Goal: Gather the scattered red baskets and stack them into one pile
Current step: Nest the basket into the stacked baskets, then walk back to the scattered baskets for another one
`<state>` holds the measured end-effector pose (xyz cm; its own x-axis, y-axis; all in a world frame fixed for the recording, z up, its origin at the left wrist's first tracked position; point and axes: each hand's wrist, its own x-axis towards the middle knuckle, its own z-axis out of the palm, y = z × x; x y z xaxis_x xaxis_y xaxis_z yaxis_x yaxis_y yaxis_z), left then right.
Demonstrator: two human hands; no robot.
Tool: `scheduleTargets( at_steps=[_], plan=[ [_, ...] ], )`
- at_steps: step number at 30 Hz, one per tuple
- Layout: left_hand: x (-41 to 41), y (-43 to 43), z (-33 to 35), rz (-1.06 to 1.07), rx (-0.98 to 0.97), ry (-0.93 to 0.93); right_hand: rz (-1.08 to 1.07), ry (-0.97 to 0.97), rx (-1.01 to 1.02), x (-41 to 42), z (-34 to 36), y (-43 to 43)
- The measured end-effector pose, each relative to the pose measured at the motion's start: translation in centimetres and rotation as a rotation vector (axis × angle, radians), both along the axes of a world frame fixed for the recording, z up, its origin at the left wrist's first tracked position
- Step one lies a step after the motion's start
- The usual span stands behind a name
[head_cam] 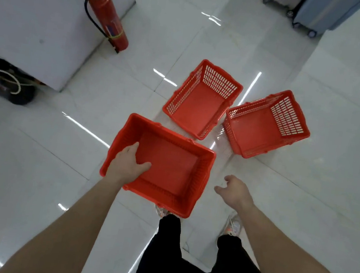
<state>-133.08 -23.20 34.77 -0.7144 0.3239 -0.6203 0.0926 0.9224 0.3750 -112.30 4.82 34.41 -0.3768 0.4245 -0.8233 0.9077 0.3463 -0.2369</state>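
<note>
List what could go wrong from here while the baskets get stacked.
1. Only the left hand grips the held basket, at one rim; the right hand is open and off it, so it may tip or slip.
2. The two floor baskets sit at different angles, close together; nesting the held one without lining it up could jam it or knock the neighbour.
3. The glossy floor may let a basket slide when pressed.

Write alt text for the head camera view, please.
A left hand grips the rim of a red basket held above a white tiled floor; the right hand is open and empty. Two more baskets sit ahead, an extinguisher at left.
</note>
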Motion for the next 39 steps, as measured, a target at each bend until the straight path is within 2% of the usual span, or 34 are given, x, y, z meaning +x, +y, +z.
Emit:
scheduleTargets(
  at_steps=[7, 11, 15, 20, 25, 31, 35, 39],
  plan=[
    [9.1, 17.2, 5.8, -0.07, 0.099, 0.008, 0.003, 0.151, 0.148, 6.7, 7.0, 14.8],
    [13.7, 26.0, 8.1, 0.008, 0.19, 0.028, 0.06, 0.064, 0.255, 12.8, 9.7, 25.1],
    [16.7, 32.4, 9.6, -0.083, 0.13, 0.007, 0.068, 0.016, 0.355, 16.1, 11.8, 33.9],
    [17.4, 37.4, 9.7, -0.093, 0.073, 0.021, 0.12, 0.032, 0.396, 14.9, 11.8, 40.7],
    [14.9, 41.9, 6.7, -0.082, 0.024, -0.012, 0.158, 0.049, 0.356, 10.9, 9.1, 45.4],
    [10.4, 47.9, 0.6, 0.09, -0.005, -0.118, 0.176, -0.038, 0.304, 5.8, 2.9, 52.0],
    [7.1, 51.0, -5.3, 0.212, -0.079, -0.168, 0.197, -0.029, 0.263, 1.2, -3.7, 56.2],
    [5.0, 53.2, -13.6, 0.313, -0.127, -0.214, 0.193, -0.006, 0.211, -2.1, -13.5, 60.0]
  ],
)
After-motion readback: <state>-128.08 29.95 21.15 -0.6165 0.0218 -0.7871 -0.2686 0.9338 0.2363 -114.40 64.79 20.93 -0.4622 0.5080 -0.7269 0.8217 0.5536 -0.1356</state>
